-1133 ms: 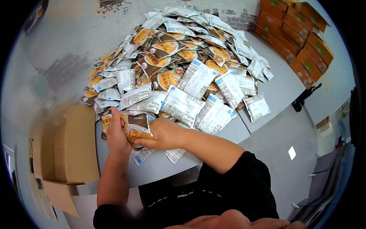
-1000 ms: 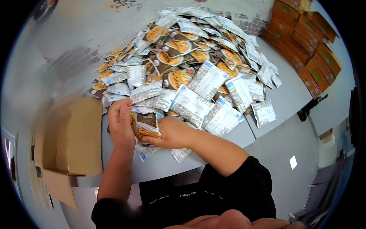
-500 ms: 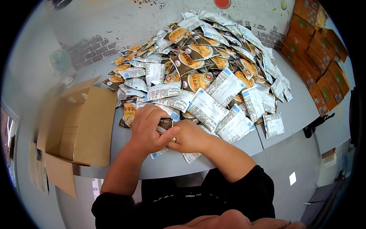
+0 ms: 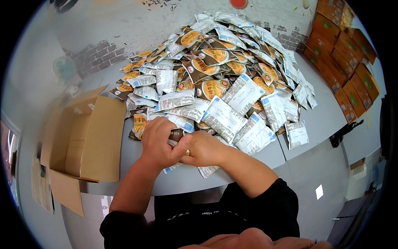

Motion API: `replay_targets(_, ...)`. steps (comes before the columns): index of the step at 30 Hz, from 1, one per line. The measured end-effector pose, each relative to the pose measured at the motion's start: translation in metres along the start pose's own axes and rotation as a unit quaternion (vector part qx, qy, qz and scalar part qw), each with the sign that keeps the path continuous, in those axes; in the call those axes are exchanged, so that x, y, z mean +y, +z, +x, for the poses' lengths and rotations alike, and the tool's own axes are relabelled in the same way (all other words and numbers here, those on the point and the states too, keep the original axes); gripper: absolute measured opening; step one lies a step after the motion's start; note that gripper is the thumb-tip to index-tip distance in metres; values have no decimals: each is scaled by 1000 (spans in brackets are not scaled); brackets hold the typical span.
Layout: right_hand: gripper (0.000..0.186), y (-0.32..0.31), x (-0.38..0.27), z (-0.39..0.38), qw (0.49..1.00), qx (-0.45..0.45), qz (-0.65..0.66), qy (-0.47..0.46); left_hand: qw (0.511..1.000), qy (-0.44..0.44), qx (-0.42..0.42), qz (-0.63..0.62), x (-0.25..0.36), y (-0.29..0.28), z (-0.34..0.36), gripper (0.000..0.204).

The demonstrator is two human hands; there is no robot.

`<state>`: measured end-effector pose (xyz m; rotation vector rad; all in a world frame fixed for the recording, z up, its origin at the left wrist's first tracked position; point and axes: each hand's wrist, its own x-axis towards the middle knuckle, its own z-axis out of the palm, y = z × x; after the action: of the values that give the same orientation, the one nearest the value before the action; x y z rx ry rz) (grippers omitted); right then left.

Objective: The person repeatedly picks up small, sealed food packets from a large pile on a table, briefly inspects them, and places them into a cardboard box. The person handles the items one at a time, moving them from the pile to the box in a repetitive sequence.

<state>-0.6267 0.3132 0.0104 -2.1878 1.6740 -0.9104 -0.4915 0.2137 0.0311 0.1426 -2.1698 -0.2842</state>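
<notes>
My left hand (image 4: pixel 159 141) curls over a brown pouch (image 4: pixel 176 135) at the near edge of a big heap. Pressed up against it is my right hand (image 4: pixel 204 149), closed on the same pouch from the other side. Only a strip of that pouch shows between the hands, and most of my fingertips are hidden. White printed backs and brown fronts with orange ovals make up the heap of sealed pouches (image 4: pixel 211 89). One brown-and-orange pouch (image 4: pixel 139 124) lies just left of my left hand, and a white pouch (image 4: pixel 208 171) pokes out below my right wrist.
An open cardboard box (image 4: pixel 103 141) stands on the left, its flap hanging past the edge of the grey table (image 4: pixel 137 182). Several brown cartons (image 4: pixel 331 54) are stacked at the far right. A painted wall (image 4: pixel 124 25) rises behind the heap.
Both hands stay together on the pouch, with hardly any shift. The whole view has moved very slightly; the heap and box look the same.
</notes>
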Motion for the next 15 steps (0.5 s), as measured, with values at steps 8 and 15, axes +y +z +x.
replay_targets(8, 42, -3, -3, 0, 1000, -19, 16, 12, 996, -71, -26, -56, 4, -1, 0, 28)
replay_targets(15, 53, -18, -15, 3, 999, 9, 26, 45, 972, -202, -21, -116, 10, -5, -1, 29)
